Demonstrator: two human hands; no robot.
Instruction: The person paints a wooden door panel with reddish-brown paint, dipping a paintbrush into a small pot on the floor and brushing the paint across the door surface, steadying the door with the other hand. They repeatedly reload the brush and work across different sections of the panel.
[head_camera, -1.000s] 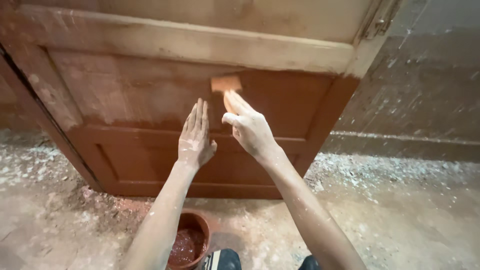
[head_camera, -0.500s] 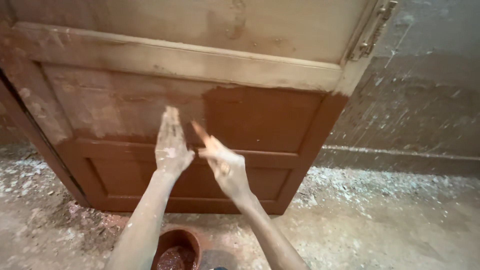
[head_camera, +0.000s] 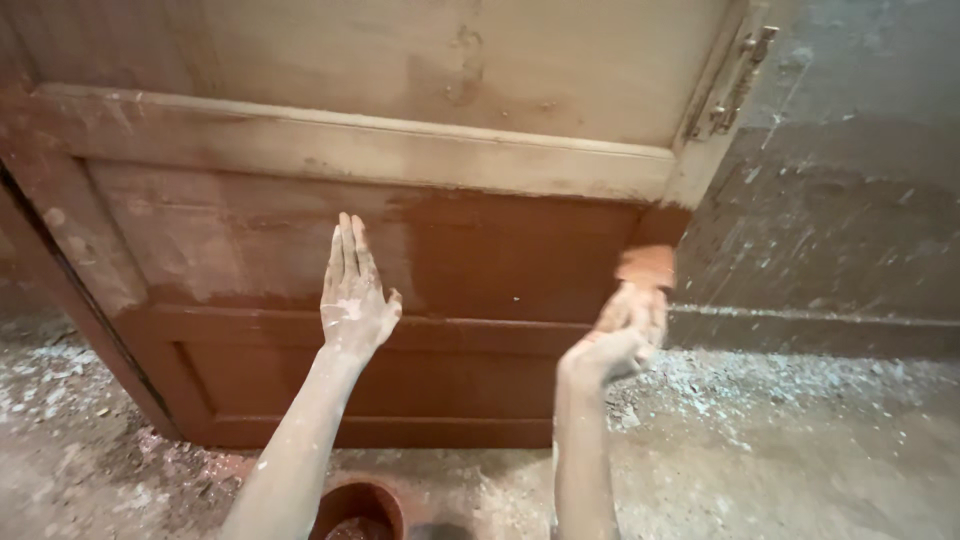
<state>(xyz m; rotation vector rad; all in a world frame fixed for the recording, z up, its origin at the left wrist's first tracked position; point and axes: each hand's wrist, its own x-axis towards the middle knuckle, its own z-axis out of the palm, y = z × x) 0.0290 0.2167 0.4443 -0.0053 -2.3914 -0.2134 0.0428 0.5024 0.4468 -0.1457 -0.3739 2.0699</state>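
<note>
Door (head_camera: 500, 260): standing upright, filling most of the view, showing pale dusty wood across the top and on the left part of the recessed panel, showing wet reddish-brown colour on the panel's right part and all along the lower rail.

Starting at the door's left edge: seeing a dark narrow gap running down at a slant, pale debris lying on the floor (head_camera: 780, 450) beside it.

Left hand (head_camera: 355, 295): pressing flat against the door's recessed panel, fingers released, held straight and together, pointing up, thumb sticking out to the side, sitting right at the line between pale and coloured wood. Skin and forearm looking coated in pale dust.

Bowl (head_camera: 360, 505): sitting on the floor in front of the door's bottom rail, below the left forearm, round, reddish-brown, partly cut off by the frame edge.

Right hand (head_camera: 615, 335): hovering near the door's right-hand edge, level with the rail under the panel, fingers clenched around a pad (head_camera: 645, 265), blurring a little. Pad looking orange-brown, small, blocky, poking up above the fingertips, lying at the panel's lower right corner; touching the wood or not, cannot tell.

Metal fitting (head_camera: 735, 85): sitting high on the door's right edge, above the pad.

Wall (head_camera: 850, 220): showing grey and scuffed, to the right of the door.
</note>
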